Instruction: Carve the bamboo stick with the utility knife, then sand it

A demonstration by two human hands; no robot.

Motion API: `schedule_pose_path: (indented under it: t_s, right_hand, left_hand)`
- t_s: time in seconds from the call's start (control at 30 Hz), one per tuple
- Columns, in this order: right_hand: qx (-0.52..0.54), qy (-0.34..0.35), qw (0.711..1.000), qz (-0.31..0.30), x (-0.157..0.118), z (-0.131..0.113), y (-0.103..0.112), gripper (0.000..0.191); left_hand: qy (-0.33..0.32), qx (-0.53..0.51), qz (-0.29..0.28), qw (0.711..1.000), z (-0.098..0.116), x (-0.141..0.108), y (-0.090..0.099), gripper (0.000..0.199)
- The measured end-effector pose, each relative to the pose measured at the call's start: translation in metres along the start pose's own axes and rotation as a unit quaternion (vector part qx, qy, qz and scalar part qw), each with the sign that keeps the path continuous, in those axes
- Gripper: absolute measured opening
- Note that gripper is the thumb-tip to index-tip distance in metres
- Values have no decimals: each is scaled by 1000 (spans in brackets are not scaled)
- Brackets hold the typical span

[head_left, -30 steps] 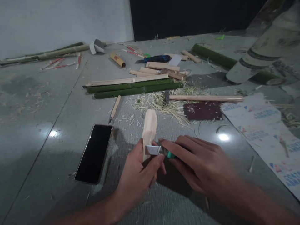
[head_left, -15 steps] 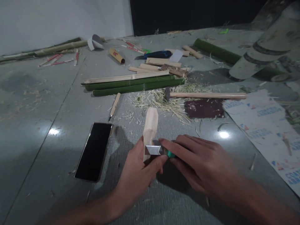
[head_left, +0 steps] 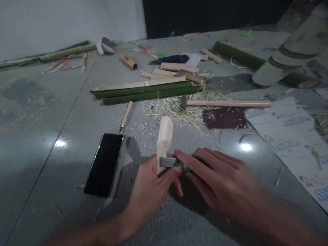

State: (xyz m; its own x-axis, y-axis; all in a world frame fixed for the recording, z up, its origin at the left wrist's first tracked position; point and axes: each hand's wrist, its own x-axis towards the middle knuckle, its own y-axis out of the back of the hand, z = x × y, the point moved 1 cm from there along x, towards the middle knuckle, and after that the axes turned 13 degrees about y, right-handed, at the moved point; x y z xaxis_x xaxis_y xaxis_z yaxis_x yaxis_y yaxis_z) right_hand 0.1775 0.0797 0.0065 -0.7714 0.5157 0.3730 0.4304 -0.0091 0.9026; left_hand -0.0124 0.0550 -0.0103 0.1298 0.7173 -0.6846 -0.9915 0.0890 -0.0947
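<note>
Wooden blank [head_left: 165, 131] had turned slightly, gripped by left hand [head_left: 147, 188]; right hand [head_left: 220, 176] held green-handled knife [head_left: 167, 162], blade across narrowed section.

The single head-worn camera looks forward and down, close above both hands [head_left: 153, 182].

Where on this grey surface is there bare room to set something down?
Mostly bare: left of the black phone, and a narrow gap between it and the left hand. Crowded: beyond the pale wood piece, where green bamboo strips, pale shavings and the wooden-handled hammer lie.
</note>
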Motion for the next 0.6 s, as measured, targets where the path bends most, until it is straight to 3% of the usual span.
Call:
schedule_pose_path:
  t_s: [0.23, 0.6]
  right_hand:
    - [-5, -9, 1000, -3, -3, -5, -2, 41]
    - [23, -28, 999, 2, -1, -10, -2, 41]
  left_hand:
    - [11, -9, -39, 999, -2, -1, 1, 49]
    - [11, -36, -42, 998, -3, -5, -5, 58]
